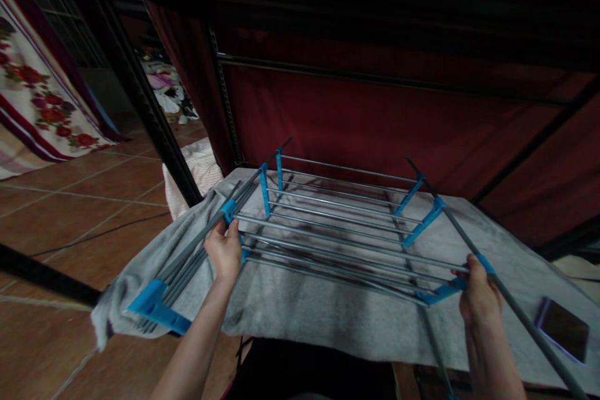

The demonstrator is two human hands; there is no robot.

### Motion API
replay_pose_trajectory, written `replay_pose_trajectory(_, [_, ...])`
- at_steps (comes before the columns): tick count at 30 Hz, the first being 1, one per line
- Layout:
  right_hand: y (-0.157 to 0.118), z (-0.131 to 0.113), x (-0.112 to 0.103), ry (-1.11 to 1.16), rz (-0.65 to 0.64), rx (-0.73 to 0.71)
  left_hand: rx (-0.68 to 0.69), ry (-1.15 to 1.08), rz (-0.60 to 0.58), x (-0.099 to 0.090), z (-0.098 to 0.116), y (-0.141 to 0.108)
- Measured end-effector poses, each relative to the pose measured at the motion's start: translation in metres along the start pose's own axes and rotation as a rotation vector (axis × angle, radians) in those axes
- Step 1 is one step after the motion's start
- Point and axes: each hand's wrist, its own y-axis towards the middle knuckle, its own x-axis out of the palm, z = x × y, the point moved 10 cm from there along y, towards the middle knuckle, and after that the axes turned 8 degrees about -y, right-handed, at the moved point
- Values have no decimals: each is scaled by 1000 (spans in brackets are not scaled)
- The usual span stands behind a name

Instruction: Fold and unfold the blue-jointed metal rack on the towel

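Gripping the rack [328,240] at both sides, I have my left hand [224,251] closed round its blue joint [227,210] and my right hand [480,292] by another joint [486,264]; the rack stands over the grey cloth [290,315], left of a phone [563,329].

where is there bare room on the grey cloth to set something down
The grey cloth looks free along the front, between the left forearm and the rack's lower right rod, and right of the rack, behind the phone. It's crowded under the bars and at left, by the bundled rods.
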Motion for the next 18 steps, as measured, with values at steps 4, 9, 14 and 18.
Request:
replay_pose_trajectory(4, [1,5,0,55,-5,54,-10,22,45,2,10,-2])
replay_pose_trajectory(9, [0,4,0,17,0,50,-27,63,113,2,19,-5])
replay_pose_trajectory(14, [-2,-1,0,-13,-14,33,-73,54,172,5,10,-6])
replay_pose_trajectory(18, [-3,-3,2,-28,-44,27,-50,-20,202,9,12,-7])
